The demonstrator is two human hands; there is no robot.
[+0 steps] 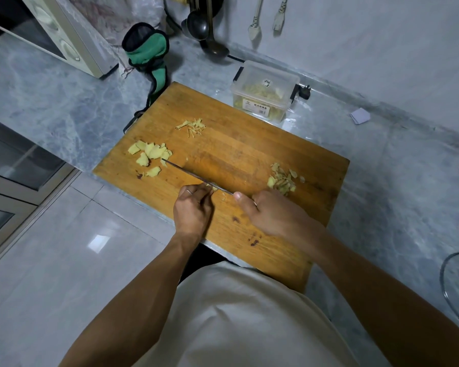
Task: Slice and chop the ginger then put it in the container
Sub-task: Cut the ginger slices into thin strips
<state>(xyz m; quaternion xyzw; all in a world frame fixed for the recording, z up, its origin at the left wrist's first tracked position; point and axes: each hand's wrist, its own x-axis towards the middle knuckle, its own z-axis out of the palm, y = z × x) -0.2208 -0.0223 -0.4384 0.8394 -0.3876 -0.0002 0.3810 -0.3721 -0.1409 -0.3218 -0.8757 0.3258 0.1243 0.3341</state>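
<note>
Ginger slices (150, 154) lie at the cutting board's (249, 149) left corner, thin strips (192, 127) near its far edge, peels (282, 180) toward the right. The left hand (192, 207) pinches a small ginger piece at the near edge; the right hand (269, 211) grips the knife (194, 176). The container (264, 91) stands on the table (64, 102) beyond the board's far corner.

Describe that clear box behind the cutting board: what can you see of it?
The container is a small rectangular tub of clear plastic, standing upright on the grey counter just past the board's far edge. Pale yellow ginger pieces show through its walls. A printed label sits on its front and a small sticker higher up. Neither hand touches it.
</note>
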